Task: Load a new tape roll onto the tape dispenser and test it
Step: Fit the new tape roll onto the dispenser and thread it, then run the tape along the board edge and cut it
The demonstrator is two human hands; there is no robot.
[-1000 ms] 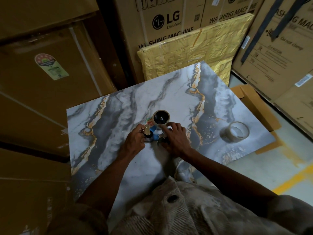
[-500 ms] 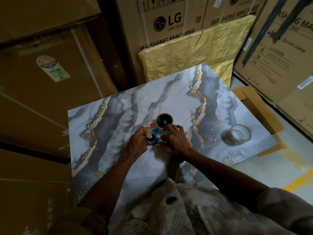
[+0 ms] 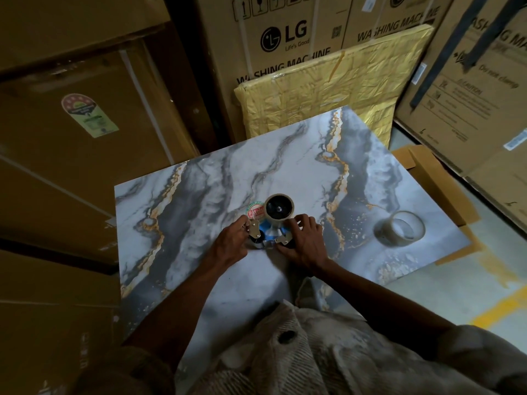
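Observation:
A blue hand-held tape dispenser lies on the marble-patterned board, with a nearly bare roll core on its black hub and a red-and-green label beside it. My left hand pinches the metal plate at the dispenser's left end. My right hand holds the dispenser's right side, fingertips at the roll and the metal flap. A clear tape roll lies flat on the board, well to the right of both hands.
Tall cardboard appliance boxes stand close around the board on the left, back and right. A yellow wrapped panel leans behind it. An open cardboard flap sticks out under the right edge; bare floor with a yellow line lies to the right.
Both hands have stayed on the dispenser with only slight finger shifts. The camera has tilted a little, so the whole scene sits a bit lower in view.

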